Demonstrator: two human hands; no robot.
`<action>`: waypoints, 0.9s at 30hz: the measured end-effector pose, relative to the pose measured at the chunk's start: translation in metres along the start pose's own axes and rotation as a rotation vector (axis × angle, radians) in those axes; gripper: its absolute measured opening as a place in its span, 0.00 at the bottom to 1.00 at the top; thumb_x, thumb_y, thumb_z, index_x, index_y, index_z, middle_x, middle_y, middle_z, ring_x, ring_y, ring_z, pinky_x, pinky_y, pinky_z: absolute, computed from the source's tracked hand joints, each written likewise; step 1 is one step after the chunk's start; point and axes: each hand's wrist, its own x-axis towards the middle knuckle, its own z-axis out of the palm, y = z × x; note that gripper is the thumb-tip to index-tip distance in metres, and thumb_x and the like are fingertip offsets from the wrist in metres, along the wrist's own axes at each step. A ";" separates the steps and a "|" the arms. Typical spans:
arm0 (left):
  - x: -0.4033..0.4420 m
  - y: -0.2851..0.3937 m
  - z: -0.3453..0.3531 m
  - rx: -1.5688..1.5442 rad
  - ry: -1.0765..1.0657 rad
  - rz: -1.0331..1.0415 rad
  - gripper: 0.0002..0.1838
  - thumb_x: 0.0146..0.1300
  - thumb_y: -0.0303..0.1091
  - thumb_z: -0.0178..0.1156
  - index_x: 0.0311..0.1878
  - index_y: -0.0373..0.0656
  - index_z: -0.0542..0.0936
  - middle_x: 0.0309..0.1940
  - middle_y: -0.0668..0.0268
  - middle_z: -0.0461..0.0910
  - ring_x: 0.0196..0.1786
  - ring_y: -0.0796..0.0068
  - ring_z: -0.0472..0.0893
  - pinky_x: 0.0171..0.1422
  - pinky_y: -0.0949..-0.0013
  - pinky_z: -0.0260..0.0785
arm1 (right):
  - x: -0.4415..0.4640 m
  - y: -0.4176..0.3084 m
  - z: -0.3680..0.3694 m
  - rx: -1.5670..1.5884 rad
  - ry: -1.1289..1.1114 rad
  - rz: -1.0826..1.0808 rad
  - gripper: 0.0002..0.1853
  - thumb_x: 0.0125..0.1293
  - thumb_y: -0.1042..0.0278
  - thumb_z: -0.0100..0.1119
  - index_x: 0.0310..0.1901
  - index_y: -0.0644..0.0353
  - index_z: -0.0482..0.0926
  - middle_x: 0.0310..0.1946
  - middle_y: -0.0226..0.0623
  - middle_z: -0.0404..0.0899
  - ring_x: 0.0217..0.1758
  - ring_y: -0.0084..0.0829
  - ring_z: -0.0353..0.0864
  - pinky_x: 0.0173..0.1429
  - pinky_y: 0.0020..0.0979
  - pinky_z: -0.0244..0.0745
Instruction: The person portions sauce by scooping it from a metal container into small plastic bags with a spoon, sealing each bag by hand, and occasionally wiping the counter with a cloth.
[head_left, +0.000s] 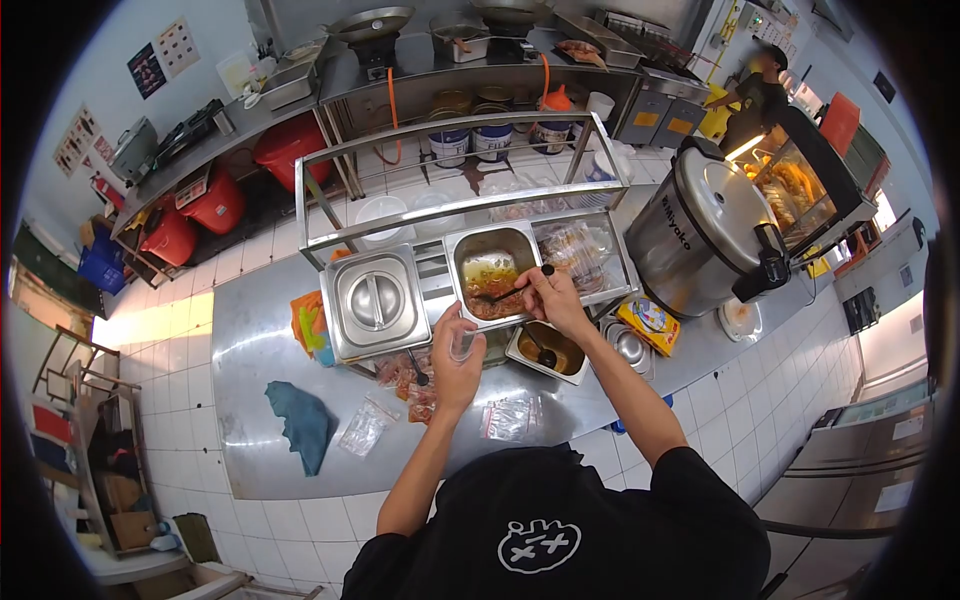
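Observation:
My right hand (552, 302) grips the handle of a black spoon (507, 294). The spoon's lower end dips into chunky reddish-brown sauce with yellowish oil, inside a steel food pan (532, 240). By the pan's near left corner, my left hand (456, 368) is closed around a small clear plastic cup (463, 346); its contents cannot be made out. Left of the pan sits another steel container with a lid (375, 300). Below my right hand, a smaller steel pan (570, 372) contains brown liquid and a black ladle (545, 355).
A steel rack frame (460, 207) rises beyond the pans. Right stand a large steel cooker (700, 225) and a yellow packet (650, 325). Plastic packets (368, 425) and a blue-green cloth (300, 425) lie on the steel table (250, 340). Another person (757, 95) stands far right.

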 end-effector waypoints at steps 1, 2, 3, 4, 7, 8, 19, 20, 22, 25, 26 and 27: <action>0.000 0.002 0.001 -0.004 0.002 -0.011 0.09 0.65 0.20 0.63 0.46 0.39 0.78 0.72 0.55 0.68 0.75 0.63 0.69 0.73 0.65 0.65 | -0.001 -0.001 0.002 0.033 0.009 0.014 0.22 0.84 0.51 0.45 0.43 0.62 0.80 0.20 0.28 0.75 0.15 0.16 0.67 0.19 0.21 0.60; 0.000 0.004 0.002 -0.007 0.004 -0.022 0.09 0.65 0.20 0.63 0.46 0.39 0.78 0.72 0.55 0.68 0.75 0.63 0.69 0.73 0.64 0.65 | -0.003 -0.002 0.003 0.068 0.018 0.029 0.22 0.84 0.50 0.44 0.44 0.61 0.79 0.20 0.29 0.75 0.15 0.16 0.67 0.19 0.20 0.59; 0.000 0.006 0.002 -0.009 0.006 -0.033 0.09 0.65 0.20 0.63 0.46 0.39 0.78 0.72 0.55 0.68 0.75 0.63 0.68 0.73 0.64 0.65 | -0.003 -0.002 0.005 0.098 0.039 0.030 0.22 0.84 0.50 0.44 0.43 0.61 0.79 0.19 0.28 0.75 0.14 0.17 0.67 0.18 0.20 0.58; 0.000 0.005 0.002 -0.010 0.005 -0.028 0.09 0.65 0.20 0.63 0.46 0.39 0.78 0.72 0.55 0.68 0.75 0.63 0.68 0.74 0.64 0.65 | -0.004 -0.002 0.007 0.130 0.060 0.030 0.22 0.84 0.50 0.44 0.43 0.61 0.78 0.19 0.28 0.74 0.14 0.17 0.66 0.18 0.20 0.57; -0.001 0.003 0.003 -0.019 -0.006 -0.023 0.09 0.66 0.21 0.63 0.47 0.40 0.77 0.72 0.55 0.68 0.76 0.63 0.67 0.76 0.63 0.63 | -0.009 -0.005 0.011 0.174 0.114 0.023 0.21 0.84 0.49 0.44 0.43 0.60 0.76 0.19 0.28 0.73 0.13 0.17 0.65 0.16 0.21 0.56; -0.002 0.004 0.003 -0.028 -0.015 -0.024 0.09 0.66 0.21 0.63 0.47 0.41 0.77 0.73 0.54 0.67 0.76 0.62 0.67 0.77 0.62 0.60 | -0.010 -0.006 0.012 0.181 0.129 0.018 0.21 0.84 0.49 0.44 0.42 0.59 0.76 0.18 0.28 0.73 0.13 0.17 0.65 0.16 0.21 0.56; -0.001 0.007 0.003 -0.001 -0.041 0.004 0.10 0.65 0.21 0.63 0.48 0.41 0.77 0.72 0.54 0.69 0.76 0.61 0.68 0.78 0.61 0.59 | -0.032 0.015 0.019 0.306 0.384 0.004 0.21 0.84 0.51 0.43 0.45 0.62 0.75 0.20 0.32 0.76 0.13 0.17 0.66 0.14 0.21 0.56; -0.001 0.005 0.003 0.021 -0.051 0.020 0.10 0.65 0.19 0.62 0.47 0.40 0.77 0.72 0.55 0.68 0.76 0.62 0.68 0.77 0.62 0.61 | -0.034 0.014 0.020 0.358 0.395 0.042 0.21 0.84 0.51 0.43 0.46 0.63 0.75 0.21 0.33 0.77 0.13 0.17 0.66 0.14 0.21 0.57; -0.001 0.006 0.003 0.031 -0.056 0.026 0.10 0.64 0.17 0.62 0.47 0.39 0.78 0.71 0.55 0.69 0.76 0.61 0.69 0.77 0.63 0.63 | -0.038 0.022 0.018 0.397 0.414 0.062 0.21 0.84 0.51 0.43 0.50 0.65 0.74 0.25 0.37 0.80 0.14 0.18 0.67 0.15 0.21 0.58; -0.004 0.008 0.001 0.100 -0.033 0.059 0.10 0.63 0.19 0.63 0.46 0.38 0.78 0.68 0.52 0.71 0.74 0.58 0.70 0.74 0.61 0.65 | -0.047 0.024 0.018 0.457 0.419 0.089 0.23 0.83 0.50 0.44 0.54 0.66 0.73 0.33 0.42 0.84 0.15 0.19 0.69 0.15 0.23 0.59; -0.006 0.008 -0.001 0.194 -0.024 0.113 0.09 0.62 0.19 0.63 0.46 0.38 0.79 0.66 0.51 0.72 0.74 0.57 0.71 0.73 0.61 0.66 | -0.051 0.024 0.017 0.476 0.417 0.099 0.23 0.83 0.50 0.44 0.56 0.66 0.72 0.35 0.43 0.85 0.16 0.20 0.69 0.15 0.23 0.60; -0.006 0.012 -0.001 0.288 -0.016 0.168 0.09 0.62 0.20 0.64 0.45 0.38 0.79 0.65 0.51 0.73 0.73 0.56 0.72 0.71 0.61 0.67 | -0.054 0.024 0.017 0.495 0.414 0.086 0.23 0.83 0.49 0.44 0.57 0.66 0.72 0.37 0.44 0.85 0.16 0.20 0.70 0.15 0.23 0.60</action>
